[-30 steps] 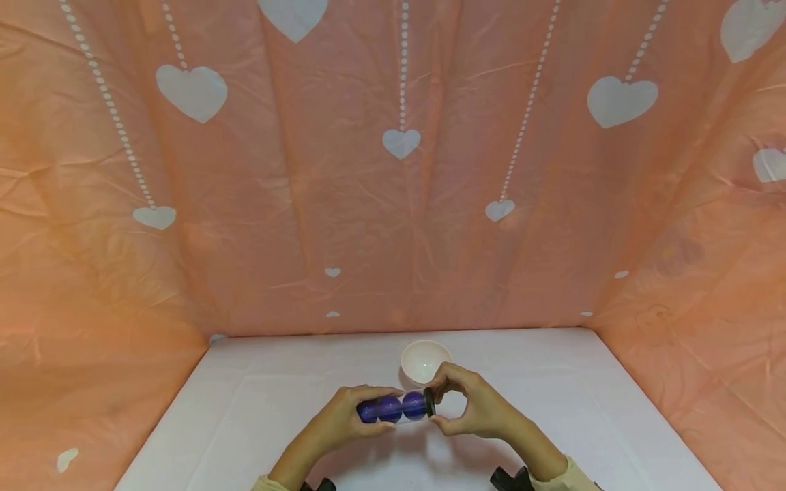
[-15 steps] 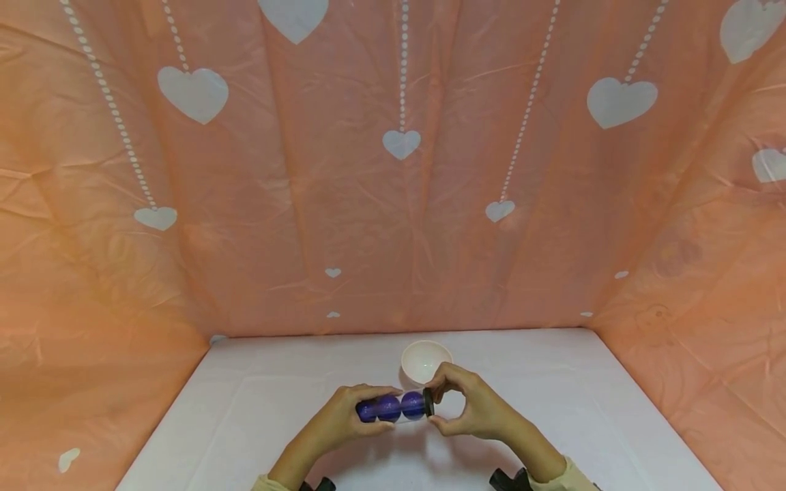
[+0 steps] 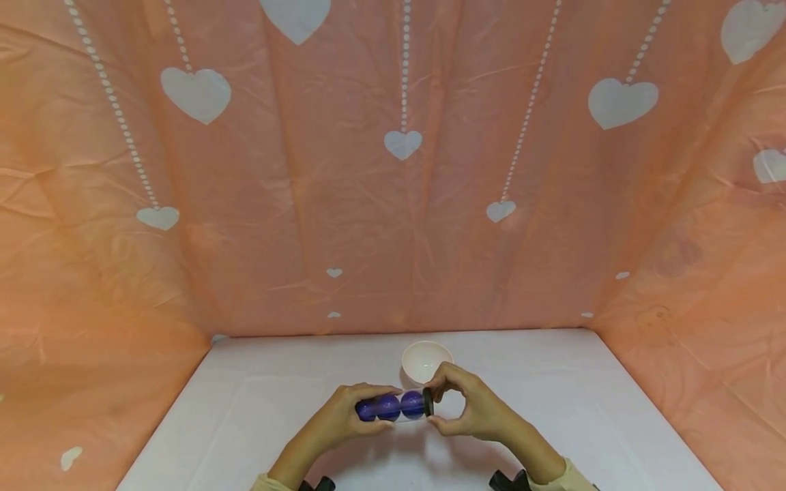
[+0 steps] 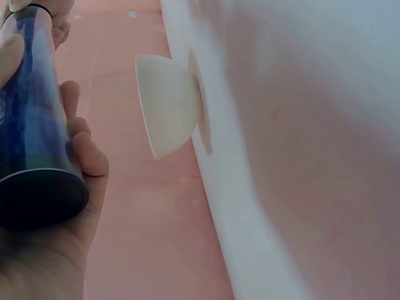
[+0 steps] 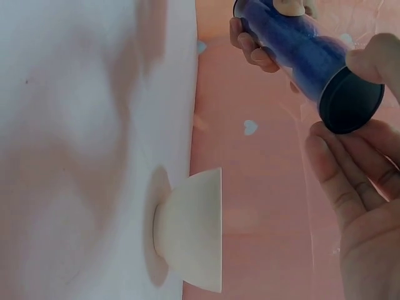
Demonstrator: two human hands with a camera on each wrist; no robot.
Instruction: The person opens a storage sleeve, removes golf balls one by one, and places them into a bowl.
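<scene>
A clear cylindrical tube with blue-purple balls inside lies sideways in the air over the table. My left hand grips its left part, thumb on the near side and fingers on the far side. At the tube's other end, my right hand pinches the black cap between thumb and fingertips. Seen from the left wrist, a black base closes the end near the left palm. The right wrist view shows the black cap seated on the tube, fingertips right at its rim.
Just beyond the hands, a white bowl stands upright on the white-covered table. An orange-pink sheet printed with white hearts rises behind the table and along both sides.
</scene>
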